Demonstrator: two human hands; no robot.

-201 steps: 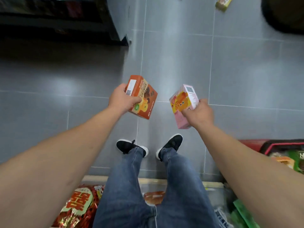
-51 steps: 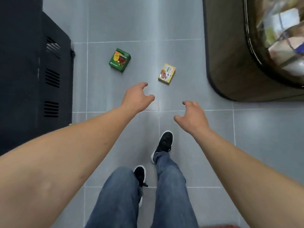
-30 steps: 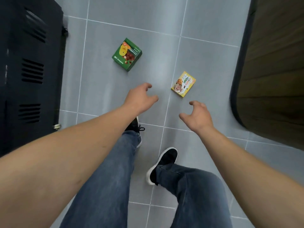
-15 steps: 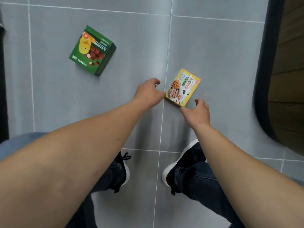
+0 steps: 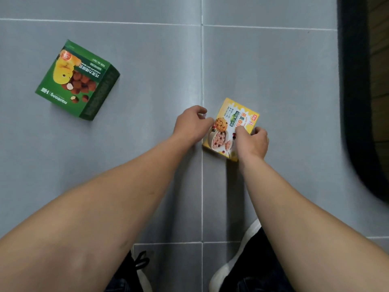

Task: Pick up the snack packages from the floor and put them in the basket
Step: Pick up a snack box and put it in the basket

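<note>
Green snack box (image 5: 76,80): brand "naioong" along near edge, printed upside down to viewer; other txt too small. Yellow cookie box (image 5: 230,127): Chinese characters, illegible.

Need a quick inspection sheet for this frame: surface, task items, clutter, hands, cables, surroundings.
Surface: grey tiled floor, pale grout lines.
Job's things: yellow box lying flat on the floor; green box lying apart to the left, untouched. Basket not in view.
Clutter: nothing seen.
Hands: right hand grips the yellow box; left hand at its left edge, fingers curled, contact unclear.
Cables: nothing seen.
Surroundings: dark-edged fixture at right; black shoes below.
</note>
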